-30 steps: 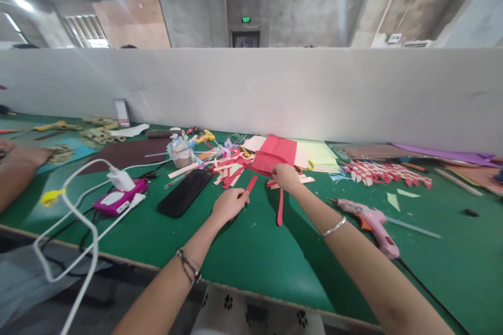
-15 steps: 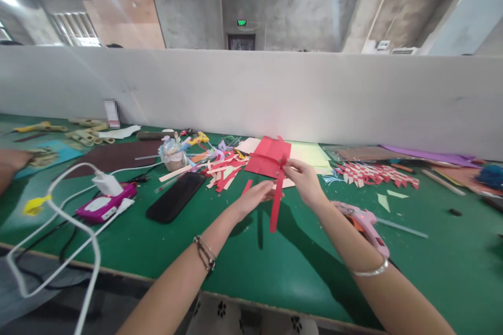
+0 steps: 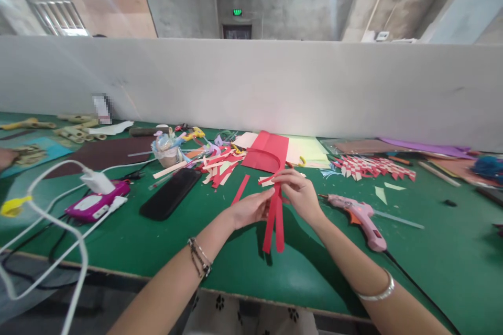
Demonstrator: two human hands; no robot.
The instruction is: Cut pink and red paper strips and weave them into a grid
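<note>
Red paper strips (image 3: pixel 270 225) hang down between my two hands over the green table. My left hand (image 3: pixel 253 207) is closed on them from the left, its fingertips partly hidden behind the paper. With a pinch at their upper part, my right hand (image 3: pixel 296 191) also grips the strips, and one strip curves up and away to the left. Beyond the hands lies a sheet of red paper (image 3: pixel 265 144). Another red strip (image 3: pixel 240 188) rests on the table by my left hand. To the right of my right hand is a pink glue gun (image 3: pixel 359 212) on its side.
A pile of paper strips (image 3: pixel 223 165), a black case-like object (image 3: pixel 171 193) and a purple power strip (image 3: pixel 97 201) with white cables lie left. Woven red-and-white paper (image 3: pixel 377 167) lies right. A white partition (image 3: pixel 251 89) stands behind. Another person's hand (image 3: pixel 8 158) shows far left.
My hands have come closer together and slightly lower. Two red strip ends now hang side by side where one hung before. The view has shifted, showing the whole glue gun.
</note>
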